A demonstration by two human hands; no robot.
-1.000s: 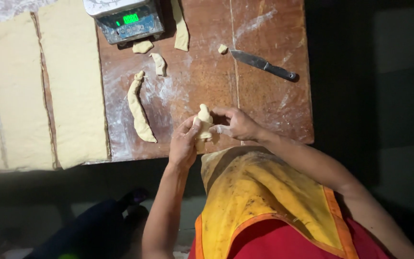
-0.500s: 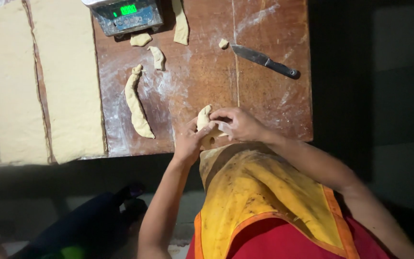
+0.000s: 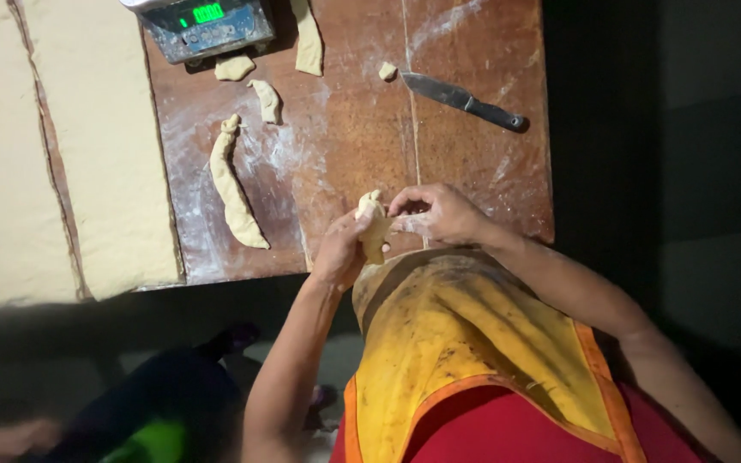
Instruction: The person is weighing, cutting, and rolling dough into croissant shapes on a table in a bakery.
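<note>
A worn brown wooden tabletop [image 3: 473, 163], dusted with white flour, filled the upper middle. To its left lay pale, cream-coloured sheets [image 3: 96, 154] parted by narrow gaps. Light fell on these surfaces alone; the floor [image 3: 696, 171] to the right and below lay in deep shadow.

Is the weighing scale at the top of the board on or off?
On: the scale shows lit green digits on its display, and nothing visible rests on the part of it in view.
</note>
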